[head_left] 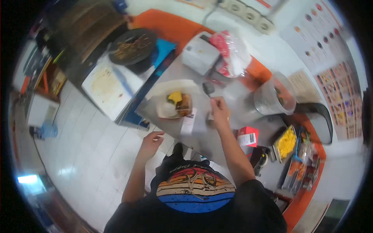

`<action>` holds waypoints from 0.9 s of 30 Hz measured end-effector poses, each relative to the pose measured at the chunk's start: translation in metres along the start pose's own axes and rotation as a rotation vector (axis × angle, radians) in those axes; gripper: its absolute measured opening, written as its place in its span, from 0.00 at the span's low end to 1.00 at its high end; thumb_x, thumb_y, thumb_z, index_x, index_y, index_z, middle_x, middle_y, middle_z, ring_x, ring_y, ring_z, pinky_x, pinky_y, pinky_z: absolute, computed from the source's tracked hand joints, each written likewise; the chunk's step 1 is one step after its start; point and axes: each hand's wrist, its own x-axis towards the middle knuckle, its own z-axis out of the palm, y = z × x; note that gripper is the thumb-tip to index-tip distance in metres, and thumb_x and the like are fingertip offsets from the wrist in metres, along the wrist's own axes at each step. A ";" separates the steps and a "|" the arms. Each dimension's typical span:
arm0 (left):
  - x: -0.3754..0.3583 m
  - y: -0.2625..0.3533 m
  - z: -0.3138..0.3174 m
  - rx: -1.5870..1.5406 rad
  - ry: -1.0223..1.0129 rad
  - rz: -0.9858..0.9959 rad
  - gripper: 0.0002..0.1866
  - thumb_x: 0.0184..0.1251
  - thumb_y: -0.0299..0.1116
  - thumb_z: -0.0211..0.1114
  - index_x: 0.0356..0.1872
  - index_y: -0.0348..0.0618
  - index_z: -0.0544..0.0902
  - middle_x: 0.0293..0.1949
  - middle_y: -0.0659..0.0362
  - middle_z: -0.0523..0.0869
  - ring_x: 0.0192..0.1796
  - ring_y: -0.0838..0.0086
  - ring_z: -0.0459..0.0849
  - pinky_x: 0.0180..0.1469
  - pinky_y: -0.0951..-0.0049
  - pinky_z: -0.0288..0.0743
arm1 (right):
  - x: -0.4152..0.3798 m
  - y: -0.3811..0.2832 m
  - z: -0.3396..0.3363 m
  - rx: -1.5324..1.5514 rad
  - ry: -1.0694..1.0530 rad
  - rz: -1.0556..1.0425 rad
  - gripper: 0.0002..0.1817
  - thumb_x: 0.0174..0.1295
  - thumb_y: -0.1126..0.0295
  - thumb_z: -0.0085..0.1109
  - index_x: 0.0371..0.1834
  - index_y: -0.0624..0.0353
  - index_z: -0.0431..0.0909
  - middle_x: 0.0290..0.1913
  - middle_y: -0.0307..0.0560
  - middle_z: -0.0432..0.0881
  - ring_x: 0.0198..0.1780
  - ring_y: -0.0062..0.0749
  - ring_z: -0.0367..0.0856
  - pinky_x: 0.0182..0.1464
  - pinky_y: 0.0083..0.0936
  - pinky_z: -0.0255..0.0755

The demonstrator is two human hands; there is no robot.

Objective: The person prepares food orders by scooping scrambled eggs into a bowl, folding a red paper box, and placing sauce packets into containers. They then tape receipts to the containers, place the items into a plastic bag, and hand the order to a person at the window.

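My right hand (220,110) is closed around the handle of a dark spoon (208,88), whose bowl points away from me over the metal table. Left of the spoon stands an open takeaway box (165,112) holding white rice (167,109), a yellow topping (175,96) and brown pieces that look like meat (184,104). A white printed slip (188,123) hangs at the box's near side. My left hand (151,143) hovers over the floor off the table's edge, fingers loosely extended with nothing in them.
A clear tub (268,97) stands right of my right hand, with a red box (247,136) nearer me. Farther right is a tray of yellow food (286,143). At the back left, a dark pan (133,46) sits behind a white cutting board (110,87).
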 end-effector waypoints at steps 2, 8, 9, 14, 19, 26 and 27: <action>0.013 -0.014 -0.002 -0.041 -0.029 0.048 0.14 0.67 0.29 0.61 0.53 0.40 0.82 0.51 0.55 0.85 0.50 0.69 0.84 0.56 0.69 0.74 | -0.012 -0.040 -0.066 0.411 0.179 0.329 0.06 0.71 0.68 0.53 0.36 0.55 0.72 0.27 0.32 0.70 0.20 0.16 0.60 0.21 0.17 0.55; 0.034 -0.024 0.002 -0.004 -0.077 -0.067 0.17 0.66 0.29 0.60 0.55 0.39 0.81 0.52 0.56 0.84 0.49 0.73 0.80 0.49 0.72 0.74 | -0.103 -0.040 -0.318 0.168 1.197 0.305 0.05 0.62 0.70 0.56 0.37 0.59 0.75 0.26 0.40 0.75 0.20 0.24 0.68 0.19 0.22 0.59; 0.037 -0.018 0.004 0.001 -0.101 -0.078 0.17 0.67 0.30 0.61 0.55 0.38 0.80 0.52 0.56 0.84 0.48 0.73 0.81 0.48 0.73 0.73 | -0.116 -0.022 -0.360 -0.077 1.260 0.307 0.12 0.64 0.63 0.55 0.40 0.62 0.77 0.27 0.48 0.78 0.18 0.25 0.69 0.16 0.25 0.59; 0.043 -0.002 0.013 0.006 -0.112 -0.064 0.17 0.69 0.34 0.61 0.54 0.37 0.81 0.49 0.57 0.85 0.45 0.74 0.81 0.45 0.75 0.73 | -0.163 0.037 -0.501 -0.083 1.403 0.420 0.14 0.60 0.65 0.59 0.38 0.69 0.80 0.32 0.53 0.82 0.34 0.39 0.81 0.36 0.35 0.74; 0.090 -0.019 0.004 0.205 0.120 0.252 0.16 0.67 0.30 0.62 0.54 0.36 0.81 0.48 0.52 0.86 0.49 0.65 0.83 0.54 0.68 0.74 | -0.120 0.020 -0.463 -0.234 1.370 0.007 0.13 0.64 0.71 0.58 0.48 0.67 0.82 0.44 0.51 0.85 0.43 0.33 0.82 0.46 0.29 0.75; 0.151 0.078 0.002 0.318 0.578 0.451 0.32 0.59 0.24 0.64 0.68 0.37 0.68 0.62 0.45 0.75 0.57 0.57 0.79 0.49 0.70 0.77 | 0.007 -0.090 -0.069 -0.188 0.177 0.056 0.24 0.54 0.79 0.62 0.57 0.60 0.77 0.52 0.49 0.82 0.42 0.28 0.81 0.45 0.24 0.74; 0.160 0.072 -0.002 0.353 0.489 0.375 0.29 0.60 0.25 0.64 0.64 0.38 0.72 0.58 0.47 0.78 0.54 0.59 0.80 0.48 0.70 0.77 | 0.027 -0.059 -0.035 -0.254 0.077 -0.188 0.27 0.54 0.81 0.61 0.60 0.61 0.74 0.59 0.53 0.76 0.46 0.38 0.80 0.48 0.29 0.75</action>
